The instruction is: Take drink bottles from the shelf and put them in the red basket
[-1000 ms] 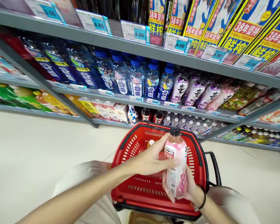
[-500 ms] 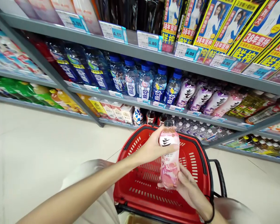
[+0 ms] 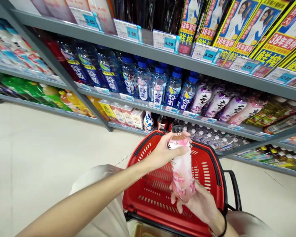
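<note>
Pink bottle (image 3: 181, 171) stands nearly upright, cap up; left hand (image 3: 162, 151) fingers grip its neck, right hand (image 3: 199, 202) fingers clasp its base.

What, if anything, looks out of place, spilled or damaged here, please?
Nothing stands out. The pink bottle is capped and intact, held by the left hand and right hand above the red basket; no spill shows.

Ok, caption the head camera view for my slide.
Left hand and right hand hold a pink drink bottle over a red shopping basket, before drink shelves.
</note>
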### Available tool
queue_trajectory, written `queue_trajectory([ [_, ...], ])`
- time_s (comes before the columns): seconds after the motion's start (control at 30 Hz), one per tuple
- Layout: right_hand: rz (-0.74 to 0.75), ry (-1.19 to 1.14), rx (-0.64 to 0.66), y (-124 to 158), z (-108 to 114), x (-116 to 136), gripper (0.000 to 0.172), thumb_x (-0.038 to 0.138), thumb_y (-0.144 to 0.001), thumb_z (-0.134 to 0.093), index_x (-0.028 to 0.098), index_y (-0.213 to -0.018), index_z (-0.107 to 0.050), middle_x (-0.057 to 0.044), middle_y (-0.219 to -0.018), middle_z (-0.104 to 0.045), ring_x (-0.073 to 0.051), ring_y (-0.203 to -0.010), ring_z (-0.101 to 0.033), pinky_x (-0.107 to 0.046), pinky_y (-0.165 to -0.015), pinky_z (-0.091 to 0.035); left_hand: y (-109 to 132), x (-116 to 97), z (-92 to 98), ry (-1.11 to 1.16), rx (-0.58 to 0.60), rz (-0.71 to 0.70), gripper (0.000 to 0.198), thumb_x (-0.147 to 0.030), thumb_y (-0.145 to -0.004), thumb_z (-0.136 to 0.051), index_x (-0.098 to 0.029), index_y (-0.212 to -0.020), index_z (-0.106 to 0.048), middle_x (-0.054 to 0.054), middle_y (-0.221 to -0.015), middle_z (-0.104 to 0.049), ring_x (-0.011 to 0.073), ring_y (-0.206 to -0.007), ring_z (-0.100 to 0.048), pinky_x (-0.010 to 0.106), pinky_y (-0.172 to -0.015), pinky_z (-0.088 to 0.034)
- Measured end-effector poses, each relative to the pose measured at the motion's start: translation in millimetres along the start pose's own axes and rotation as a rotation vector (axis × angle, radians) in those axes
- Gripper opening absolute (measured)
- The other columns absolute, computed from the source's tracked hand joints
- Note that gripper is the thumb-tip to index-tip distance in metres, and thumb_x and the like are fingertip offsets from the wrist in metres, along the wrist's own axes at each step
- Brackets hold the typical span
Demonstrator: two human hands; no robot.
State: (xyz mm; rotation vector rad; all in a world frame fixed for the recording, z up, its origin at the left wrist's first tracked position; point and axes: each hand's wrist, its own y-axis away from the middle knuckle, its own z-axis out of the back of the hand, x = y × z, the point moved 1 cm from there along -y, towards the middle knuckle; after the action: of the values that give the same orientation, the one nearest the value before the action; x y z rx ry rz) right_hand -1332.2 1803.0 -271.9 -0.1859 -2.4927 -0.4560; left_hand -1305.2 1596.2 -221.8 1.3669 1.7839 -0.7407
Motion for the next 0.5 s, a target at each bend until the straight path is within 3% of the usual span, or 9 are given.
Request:
queue_trajectory([
  [0.17, 0.109, 0.188, -0.133, 3, 8, 0, 0.04, 0.046, -0.092, -0.075, 0.014, -0.115, -0.077, -0.015, -0.099, -0.078, -0.027, -0.089, -0.074, -0.041, -0.085, -0.057, -3, -3, 2.6, 0.023, 0.023, -0.023, 0.049, -0.039, -0.073, -0.09, -0.015, -0.108, -0.067, 0.01, -0.11, -0.071, 0.0194, -0.093, -0.068, 0.032, -0.083, -0.053],
  [0.37, 0.124, 0.225, -0.301, 4, 14, -5, 0.057, 0.042, -0.073, -0.093, 0.023, -0.122, -0.07, -0.008, -0.099, -0.079, -0.027, -0.085, -0.074, -0.047, -0.087, -0.059, -2, -5, 1.4, -0.064, 0.041, 0.009, 0.046, -0.043, -0.074, -0.088, -0.014, -0.104, -0.067, 0.011, -0.107, -0.072, 0.0177, -0.086, -0.067, 0.031, -0.079, -0.052],
  [0.5, 0.157, 0.264, -0.323, 4, 12, -6, 0.052, 0.039, -0.069, -0.096, 0.024, -0.11, -0.067, -0.005, -0.093, -0.076, -0.023, -0.078, -0.071, -0.045, -0.083, -0.06, 0, -6, 0.8, -0.062, 0.023, 0.038, 0.049, -0.046, -0.072, -0.089, -0.014, -0.101, -0.066, 0.01, -0.104, -0.072, 0.018, -0.086, -0.067, 0.031, -0.079, -0.052],
])
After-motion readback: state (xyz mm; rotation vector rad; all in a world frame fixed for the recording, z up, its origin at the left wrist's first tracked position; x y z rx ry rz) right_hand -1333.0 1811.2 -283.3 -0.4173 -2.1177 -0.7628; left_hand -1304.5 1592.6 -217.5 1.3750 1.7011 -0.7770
